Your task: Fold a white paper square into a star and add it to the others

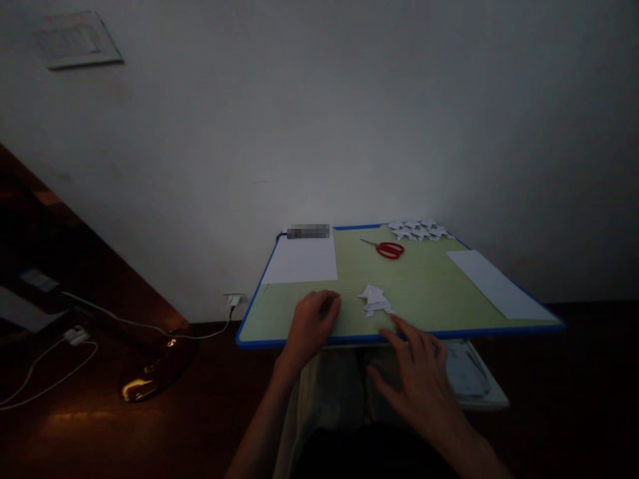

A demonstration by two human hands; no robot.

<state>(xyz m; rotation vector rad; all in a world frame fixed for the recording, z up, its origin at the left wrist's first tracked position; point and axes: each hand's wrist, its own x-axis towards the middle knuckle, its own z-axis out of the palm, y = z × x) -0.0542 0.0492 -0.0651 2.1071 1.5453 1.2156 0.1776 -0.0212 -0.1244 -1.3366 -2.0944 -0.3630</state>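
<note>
A small folded paper frog, white with pointed legs, lies on the green tabletop near its front edge. To its left is my left hand, resting at the table with its fingers loosely curled and nothing visible in them. My right hand reaches over the front edge with fingers apart. Its index fingertip is close to the frog's lower right leg; whether it touches I cannot tell. Behind the frog lie red-handled scissors, blades pointing left.
Several similar folded paper figures stand in rows at the back right. White paper sheets lie at the left, under a blurred dark object. A paper strip lies along the right edge. A wall rises behind; a cable hangs left.
</note>
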